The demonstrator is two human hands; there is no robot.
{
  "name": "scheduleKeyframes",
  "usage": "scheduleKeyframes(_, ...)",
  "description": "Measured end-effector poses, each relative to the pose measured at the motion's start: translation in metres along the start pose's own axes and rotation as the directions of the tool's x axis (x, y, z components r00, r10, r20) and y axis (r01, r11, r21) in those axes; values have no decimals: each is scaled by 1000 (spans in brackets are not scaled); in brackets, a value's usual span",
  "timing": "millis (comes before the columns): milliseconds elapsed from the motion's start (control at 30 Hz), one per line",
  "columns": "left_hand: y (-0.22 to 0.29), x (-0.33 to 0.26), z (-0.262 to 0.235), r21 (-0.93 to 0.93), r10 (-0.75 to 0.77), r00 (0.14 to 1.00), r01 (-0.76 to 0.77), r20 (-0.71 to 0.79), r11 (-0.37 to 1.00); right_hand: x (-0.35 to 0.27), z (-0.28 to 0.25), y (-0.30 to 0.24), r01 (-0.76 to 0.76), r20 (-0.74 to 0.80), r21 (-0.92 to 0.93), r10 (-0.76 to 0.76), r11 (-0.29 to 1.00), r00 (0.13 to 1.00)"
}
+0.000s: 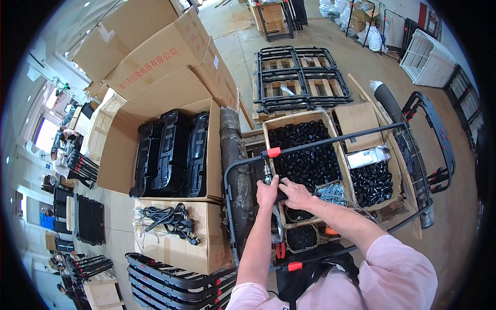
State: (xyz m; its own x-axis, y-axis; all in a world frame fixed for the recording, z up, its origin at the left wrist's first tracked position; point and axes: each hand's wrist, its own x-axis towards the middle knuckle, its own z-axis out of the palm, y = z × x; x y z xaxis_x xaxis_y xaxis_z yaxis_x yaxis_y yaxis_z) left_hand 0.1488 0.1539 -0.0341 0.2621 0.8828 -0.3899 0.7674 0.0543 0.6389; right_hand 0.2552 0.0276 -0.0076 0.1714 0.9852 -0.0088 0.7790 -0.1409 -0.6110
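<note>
I look down on both hands meeting over the middle of a black tubular metal frame (pixel 330 142), a large rounded rectangle of bent tube that lies flat across the open cartons in front of me. My left hand (pixel 267 192) is clenched around a small tool with a metallic tip (pixel 267 173), pointing up and away from me. My right hand (pixel 296 194) is curled beside it, fingers pressed down on something small and dark; whether it grasps a part or only steadies the tool I cannot tell, since the fingers hide it.

I judge the frame stiff and fairly light for its size, but awkward: long, springy at the corners, and smooth-coated, so it would slide in a loose grip. The straight runs of tube look like the best places to hold it, not the orange plastic clip (pixel 274 152) on the far rail or the second orange clip (pixel 294 266) on the near rail, which may pop off.

Under the frame sits a brown cardboard carton of small black plastic caps (pixel 305 155); these look light, hard and easy to spill. To my left, an open carton holds black moulded plastic panels (pixel 173 155), and a shallower carton in front of it holds black cables (pixel 168 219).
</note>
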Motion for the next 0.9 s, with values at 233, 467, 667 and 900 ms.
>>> scheduleKeyframes(233,2,-9,-1,-32,-34,999,34,-2,999,-8,4,2,-7,5,23,7,1000,1000)
scheduleKeyframes(467,0,-16,-1,-12,-32,999,32,-15,999,-14,6,-1,1,0,28,-1,1000,1000)
scheduleKeyframes(667,-2,-22,-2,-8,-8,1000,7,-25,1000,-20,8,-3,12,-30,27,-11,1000,1000)
scheduleKeyframes(900,-8,-34,3,-28,46,995,-49,-86,998,-27,4,-2,46,-29,-32,-47,998,998)
